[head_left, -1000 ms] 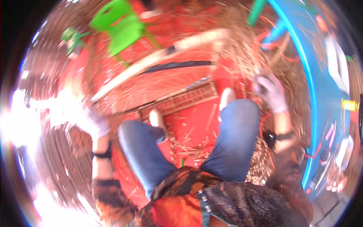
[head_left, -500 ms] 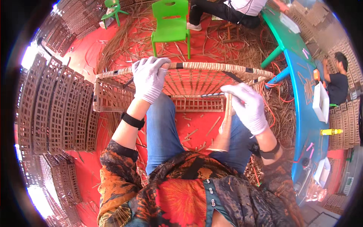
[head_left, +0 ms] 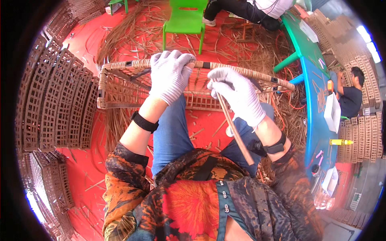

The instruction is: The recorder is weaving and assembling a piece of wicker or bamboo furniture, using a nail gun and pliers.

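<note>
A long woven wicker basket (head_left: 116, 86) lies across my knees, with its rim partly wrapped in cane. My left hand (head_left: 169, 74), in a white knitted glove, grips the upper rim near its middle. My right hand (head_left: 237, 94), also gloved, pinches a flat brown cane strip (head_left: 237, 134) close to the rim. The strip runs down toward my lap. Black bands sit on both wrists.
Stacks of finished wicker baskets (head_left: 52, 108) line the left. A green plastic chair (head_left: 185, 20) stands ahead on the red floor among loose cane scraps. A blue-green table (head_left: 317, 92) curves along the right, with a seated person (head_left: 350, 96) beyond it and another at the top (head_left: 249, 10).
The view has swung from my legs and the floor to the basket. Both hands have come up onto the rim, and the right hand now holds a cane strip.
</note>
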The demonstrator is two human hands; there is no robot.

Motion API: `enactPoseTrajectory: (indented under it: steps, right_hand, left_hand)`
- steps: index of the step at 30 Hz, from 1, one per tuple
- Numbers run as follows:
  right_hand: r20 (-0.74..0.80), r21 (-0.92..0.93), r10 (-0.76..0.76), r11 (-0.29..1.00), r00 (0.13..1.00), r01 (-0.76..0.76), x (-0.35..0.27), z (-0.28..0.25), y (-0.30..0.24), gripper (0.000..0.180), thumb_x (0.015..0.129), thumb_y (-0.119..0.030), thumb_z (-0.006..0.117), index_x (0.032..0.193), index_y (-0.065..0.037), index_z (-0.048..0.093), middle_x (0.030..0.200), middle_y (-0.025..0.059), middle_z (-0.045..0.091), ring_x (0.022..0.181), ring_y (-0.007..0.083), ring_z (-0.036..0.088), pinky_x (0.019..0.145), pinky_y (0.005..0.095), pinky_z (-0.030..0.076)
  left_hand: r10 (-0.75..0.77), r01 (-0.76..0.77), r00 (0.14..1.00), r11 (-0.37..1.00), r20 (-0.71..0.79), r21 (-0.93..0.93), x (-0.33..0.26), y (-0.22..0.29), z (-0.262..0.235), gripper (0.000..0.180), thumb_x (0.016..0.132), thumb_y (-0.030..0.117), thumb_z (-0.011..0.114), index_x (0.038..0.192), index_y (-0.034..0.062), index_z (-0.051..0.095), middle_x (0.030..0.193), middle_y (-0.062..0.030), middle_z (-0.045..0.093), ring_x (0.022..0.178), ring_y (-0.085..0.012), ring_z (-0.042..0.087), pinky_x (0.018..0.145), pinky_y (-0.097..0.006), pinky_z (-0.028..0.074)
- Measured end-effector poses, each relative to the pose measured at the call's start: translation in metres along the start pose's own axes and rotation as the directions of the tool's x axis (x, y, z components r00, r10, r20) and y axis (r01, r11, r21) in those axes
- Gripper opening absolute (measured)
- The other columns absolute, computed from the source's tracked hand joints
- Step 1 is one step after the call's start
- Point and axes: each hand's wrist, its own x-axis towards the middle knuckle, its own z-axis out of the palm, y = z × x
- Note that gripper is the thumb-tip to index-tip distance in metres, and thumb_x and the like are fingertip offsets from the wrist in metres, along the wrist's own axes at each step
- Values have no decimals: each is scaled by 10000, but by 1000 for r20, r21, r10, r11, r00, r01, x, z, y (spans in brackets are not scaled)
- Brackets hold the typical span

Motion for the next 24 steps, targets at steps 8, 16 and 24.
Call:
enactPoseTrajectory:
  steps: [8,16,24]
  right_hand:
    - [205,-391,103,920,973,-15,24,-31,-43,215,941,-54,640,1148,-37,694,951,64,709,849,118,682,763,280,565]
    - [467,-536,24,803,884,262,79,-46,-45,173,944,-32,610,1096,-32,693,1033,77,717,996,165,678,911,321,526]
    - [587,-644,-24,592,809,485,109,-45,-42,220,859,-133,634,1057,-60,696,927,105,701,873,222,671,818,355,526]
  left_hand:
    - [-1,1,1000,1000,-31,-20,-4,2,0,169,875,218,645,1026,163,698,915,-13,643,938,-239,611,917,-428,391]
    - [-9,9,1000,1000,-5,-26,-4,2,-3,179,877,226,639,1034,168,705,932,-18,648,959,-242,614,910,-429,402]
    - [-20,20,1000,993,1,-116,9,-4,3,187,876,351,661,956,208,752,905,7,692,900,-216,653,878,-422,413]
